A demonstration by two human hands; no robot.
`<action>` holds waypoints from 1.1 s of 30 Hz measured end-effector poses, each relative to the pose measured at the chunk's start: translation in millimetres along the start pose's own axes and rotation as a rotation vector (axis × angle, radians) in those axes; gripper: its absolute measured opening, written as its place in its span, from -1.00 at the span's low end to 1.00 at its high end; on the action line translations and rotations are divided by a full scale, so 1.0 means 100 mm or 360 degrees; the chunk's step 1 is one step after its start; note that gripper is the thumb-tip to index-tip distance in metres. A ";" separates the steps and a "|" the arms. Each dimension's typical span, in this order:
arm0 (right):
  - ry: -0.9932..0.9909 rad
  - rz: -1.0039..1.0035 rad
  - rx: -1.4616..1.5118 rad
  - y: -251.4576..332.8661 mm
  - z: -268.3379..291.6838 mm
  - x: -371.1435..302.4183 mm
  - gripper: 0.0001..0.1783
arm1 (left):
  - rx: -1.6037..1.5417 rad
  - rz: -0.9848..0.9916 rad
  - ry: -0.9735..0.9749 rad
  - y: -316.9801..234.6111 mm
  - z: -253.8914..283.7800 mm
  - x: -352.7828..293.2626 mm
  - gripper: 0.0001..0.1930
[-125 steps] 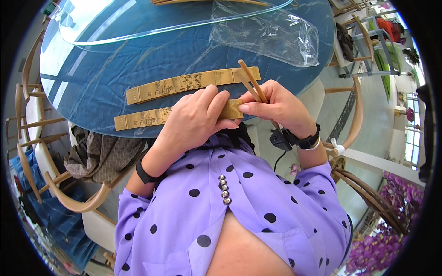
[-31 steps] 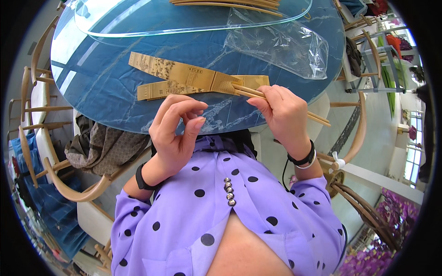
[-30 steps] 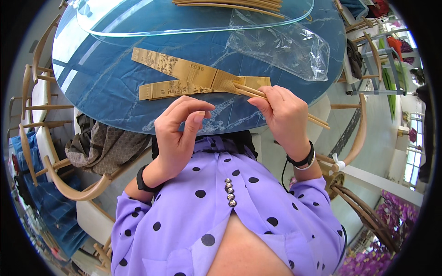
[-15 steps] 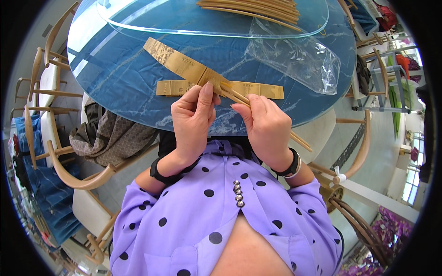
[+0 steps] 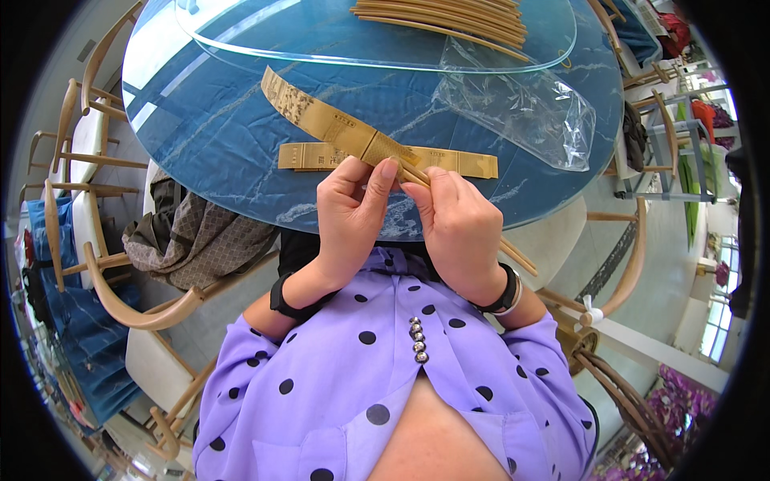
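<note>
My left hand (image 5: 353, 210) pinches the open end of a long gold paper chopstick sleeve (image 5: 327, 122), which slants up and away to the left. A pair of wooden chopsticks (image 5: 517, 255) is gripped in my right hand (image 5: 463, 220). Their far ends enter the mouth of the sleeve between my two hands, and the near ends stick out below my right palm. Under the held sleeve, flat on the blue table, lies a stack of gold sleeves (image 5: 473, 164); my fingers hide its middle.
A glass turntable (image 5: 321, 60) covers the far part of the blue marble-patterned table (image 5: 233, 172). Several loose chopsticks (image 5: 449, 24) are piled on it. A clear plastic bag (image 5: 533, 116) lies at its right edge. Wooden chairs (image 5: 144, 317) stand around, one bearing a patterned bag (image 5: 188, 240).
My hands have come closer together, with the chopsticks' ends further into the sleeve. My left hand and the sleeve have shifted slightly right.
</note>
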State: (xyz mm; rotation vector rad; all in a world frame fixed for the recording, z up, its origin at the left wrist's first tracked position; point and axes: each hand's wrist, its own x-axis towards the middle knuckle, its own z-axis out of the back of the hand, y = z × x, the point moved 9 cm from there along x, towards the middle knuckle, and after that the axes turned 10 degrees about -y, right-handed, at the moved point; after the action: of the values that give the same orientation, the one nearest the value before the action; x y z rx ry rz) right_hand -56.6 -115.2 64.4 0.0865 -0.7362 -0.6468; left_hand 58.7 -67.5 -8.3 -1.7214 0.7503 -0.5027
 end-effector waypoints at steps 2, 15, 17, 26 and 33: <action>-0.0016 0.0107 -0.0019 0.03 -0.03 -0.03 -0.65 | -0.0198 0.0139 0.0070 -0.04 -0.06 0.01 -0.69; 0.0192 -0.0540 0.0817 -1.00 0.44 -0.26 -0.60 | -0.0485 -0.0224 -0.0394 -0.35 0.65 0.15 -0.64; 0.0149 -0.1050 0.1238 -1.18 0.35 -0.42 -0.51 | -0.0484 -0.0209 -0.0461 -0.31 0.63 0.13 -0.63; -0.0117 -0.1000 0.1203 -1.08 0.31 -0.46 -0.54 | -0.0424 -0.0183 -0.0537 -0.31 0.54 0.14 -0.63; -0.0371 -0.0107 0.0317 -0.90 0.42 -0.38 -0.61 | -0.0499 -0.0115 -0.0333 -0.28 0.54 0.16 -0.63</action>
State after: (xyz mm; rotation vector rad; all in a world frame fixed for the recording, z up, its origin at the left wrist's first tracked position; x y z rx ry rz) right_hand -151.9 -159.7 47.0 0.2224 -1.0257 -0.6527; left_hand 112.8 -36.6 3.5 -2.0621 0.6421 -0.2558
